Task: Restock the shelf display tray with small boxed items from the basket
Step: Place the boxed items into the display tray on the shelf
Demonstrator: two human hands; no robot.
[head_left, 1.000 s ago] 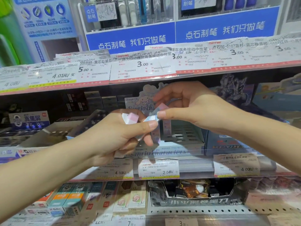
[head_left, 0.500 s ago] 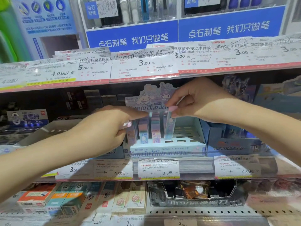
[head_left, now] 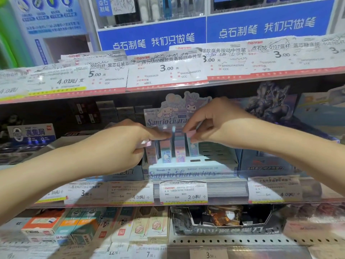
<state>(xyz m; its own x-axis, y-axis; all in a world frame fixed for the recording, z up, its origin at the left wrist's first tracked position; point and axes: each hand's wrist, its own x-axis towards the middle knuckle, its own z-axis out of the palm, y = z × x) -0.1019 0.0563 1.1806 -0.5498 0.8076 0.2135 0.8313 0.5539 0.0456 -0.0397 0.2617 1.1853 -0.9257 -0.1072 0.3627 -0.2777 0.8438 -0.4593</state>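
Observation:
A pale blue display tray (head_left: 188, 170) with a cartoon header card (head_left: 173, 113) stands on the middle shelf. Several small pastel boxes (head_left: 166, 154) stand upright in its left slots; the slots (head_left: 214, 156) on the right hold nothing. My right hand (head_left: 218, 124) pinches the pink top of the rightmost box (head_left: 193, 149). My left hand (head_left: 130, 144) holds spare pink-topped boxes (head_left: 144, 143) in its curled fingers while a fingertip touches the top of the row. The basket is out of view.
The shelf above overhangs with price tags (head_left: 168, 70). Dark blue cartons (head_left: 265, 163) flank the tray on the right, a grey box (head_left: 61, 144) on the left. Below are pencil boxes (head_left: 82, 227) and a black display carton (head_left: 227, 228).
Both hands moved from in front of the tray up to its box row. The right hand set a box into the fourth slot and pinches its top.

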